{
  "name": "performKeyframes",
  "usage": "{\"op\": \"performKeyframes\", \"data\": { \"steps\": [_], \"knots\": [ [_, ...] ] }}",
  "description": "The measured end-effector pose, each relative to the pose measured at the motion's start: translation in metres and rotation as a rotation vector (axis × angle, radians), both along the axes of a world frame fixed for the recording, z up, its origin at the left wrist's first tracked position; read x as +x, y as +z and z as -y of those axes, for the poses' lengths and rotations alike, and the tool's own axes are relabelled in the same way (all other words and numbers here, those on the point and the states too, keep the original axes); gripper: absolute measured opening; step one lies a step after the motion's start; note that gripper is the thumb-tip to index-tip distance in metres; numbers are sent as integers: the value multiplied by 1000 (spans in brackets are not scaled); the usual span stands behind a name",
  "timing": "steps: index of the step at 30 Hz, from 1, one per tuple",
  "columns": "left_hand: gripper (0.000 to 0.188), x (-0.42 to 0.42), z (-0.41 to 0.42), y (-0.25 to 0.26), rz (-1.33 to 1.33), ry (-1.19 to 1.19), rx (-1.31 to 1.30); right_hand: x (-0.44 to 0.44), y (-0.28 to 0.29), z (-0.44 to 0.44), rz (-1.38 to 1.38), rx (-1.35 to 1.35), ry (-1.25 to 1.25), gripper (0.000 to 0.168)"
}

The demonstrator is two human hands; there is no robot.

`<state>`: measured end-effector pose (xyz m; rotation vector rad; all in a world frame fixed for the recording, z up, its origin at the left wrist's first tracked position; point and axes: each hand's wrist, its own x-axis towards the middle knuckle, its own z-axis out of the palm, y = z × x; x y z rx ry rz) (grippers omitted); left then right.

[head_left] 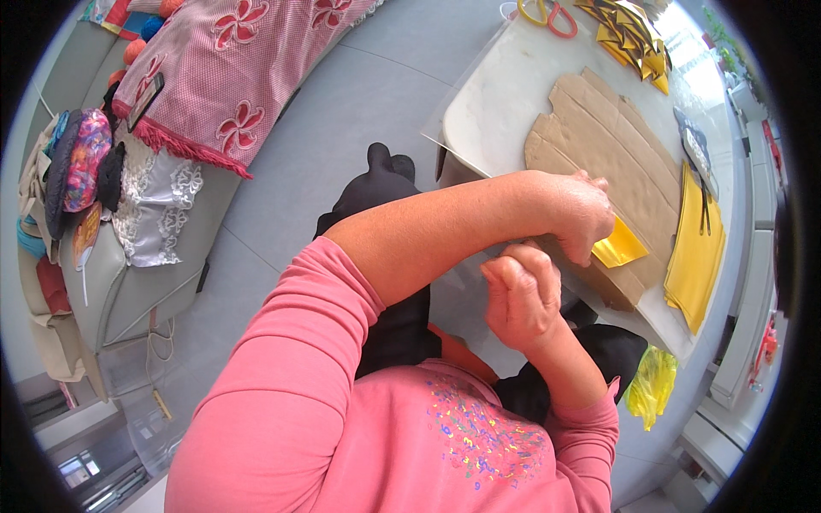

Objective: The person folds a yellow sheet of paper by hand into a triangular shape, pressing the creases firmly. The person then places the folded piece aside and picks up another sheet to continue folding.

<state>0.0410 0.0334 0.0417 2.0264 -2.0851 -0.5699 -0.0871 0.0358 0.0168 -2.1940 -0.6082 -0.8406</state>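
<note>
My left hand (585,215) reaches across to the cardboard with bent fingers, beside a small shiny gold paper piece (621,245). The hand covers one end of that piece, and its grip is hidden. The piece lies over a flattened brown cardboard sheet (603,141) on a pale table (487,109). Nearer to me, my right hand (523,295) is closed like a fist beside the table edge, with nothing visible in it. A stack of flat yellow-gold sheets (696,256) lies to the right of the cardboard. Folded gold paper shapes (632,45) are piled at the far side.
Scissors with yellow (533,9) and red (563,22) handles lie at the far table edge. Near the yellow-gold stack is a dark pouch-like item (696,147). A yellow plastic bag (651,388) hangs low at the right. A grey sofa (192,218) with a pink patterned cover (211,83) stands left.
</note>
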Motion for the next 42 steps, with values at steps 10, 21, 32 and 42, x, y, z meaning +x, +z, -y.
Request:
{"op": "performKeyframes", "data": {
  "steps": [10, 21, 32, 42],
  "knots": [
    [38, -1, 0, -1, 19, 6, 5, -21, 16, 11, -996, 1492, 421, 13],
    [27, -1, -1, 3, -10, -21, 7, -26, 21, 29, -1081, 1793, 755, 10],
    [25, -2, -5, -1, -4, -12, -14, -19, 5, 44, -1415, 613, 265, 12],
    [29, -4, -1, -7, 49, -13, -28, -14, -19, 23, -35, -308, -20, 20]
  ]
}}
